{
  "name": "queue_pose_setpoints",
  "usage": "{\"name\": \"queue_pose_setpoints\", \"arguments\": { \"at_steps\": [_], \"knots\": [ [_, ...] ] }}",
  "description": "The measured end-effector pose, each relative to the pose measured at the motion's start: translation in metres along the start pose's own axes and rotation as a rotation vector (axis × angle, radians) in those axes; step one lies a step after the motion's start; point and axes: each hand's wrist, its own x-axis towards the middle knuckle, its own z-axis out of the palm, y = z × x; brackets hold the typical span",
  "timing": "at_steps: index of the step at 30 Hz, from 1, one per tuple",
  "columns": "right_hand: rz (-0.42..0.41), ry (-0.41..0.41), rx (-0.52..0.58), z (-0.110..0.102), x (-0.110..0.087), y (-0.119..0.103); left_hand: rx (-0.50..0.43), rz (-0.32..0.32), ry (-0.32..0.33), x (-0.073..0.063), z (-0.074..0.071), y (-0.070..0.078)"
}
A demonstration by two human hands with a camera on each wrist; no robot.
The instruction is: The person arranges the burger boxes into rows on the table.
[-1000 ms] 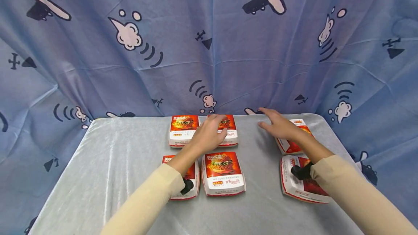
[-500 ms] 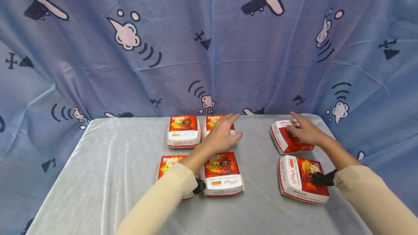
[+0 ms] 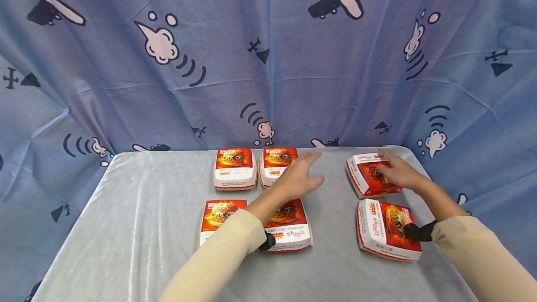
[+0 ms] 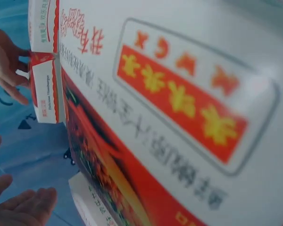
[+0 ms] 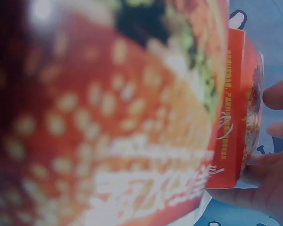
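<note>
My left hand (image 3: 296,179) hovers beside the back-middle burger box (image 3: 278,156), its thumb and fingers spread and nothing between them. In the left wrist view, the fingers of that left hand (image 4: 26,207) show at the lower left. My right hand (image 3: 397,169) is over the back-right burger box (image 3: 369,167), fingers extended along its right side and thumb above the lid. Seen from the right wrist, the right hand (image 5: 271,176) is spread around the end of that box (image 5: 231,108); whether it touches is unclear.
More red-and-white burger boxes lie on the grey cloth-covered table (image 3: 113,227): one at back left (image 3: 235,167), two at front middle partly under my left arm, and one at front right (image 3: 388,229). A blue patterned curtain (image 3: 226,59) hangs behind.
My right hand has moved right, from left of the back-right box to over it. The left hand has drifted right, off the back-middle box's lid. The boxes keep their places.
</note>
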Motion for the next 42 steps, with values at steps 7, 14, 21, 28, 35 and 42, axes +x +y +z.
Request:
{"name": "queue_pose_setpoints", "arguments": {
  "at_steps": [7,14,21,28,35,42],
  "knots": [
    [-0.007,-0.009,-0.008,0.005,0.0,0.0,0.029,-0.016,-0.054,0.006,0.008,0.003],
    [-0.015,-0.022,-0.024,0.011,0.004,-0.01,0.064,-0.034,-0.111,0.01,0.012,0.008],
    [-0.038,-0.018,-0.052,0.017,0.007,-0.028,0.088,-0.066,-0.16,0.013,0.017,0.01],
    [-0.073,-0.004,-0.079,0.023,0.012,-0.039,0.113,-0.075,-0.212,0.017,0.023,0.012],
    [-0.06,-0.017,-0.074,0.028,0.018,-0.047,0.169,-0.1,-0.298,0.019,0.028,0.012],
    [-0.058,-0.02,-0.088,0.034,0.021,-0.052,0.197,-0.121,-0.35,0.018,0.029,0.013]
  ]
}}
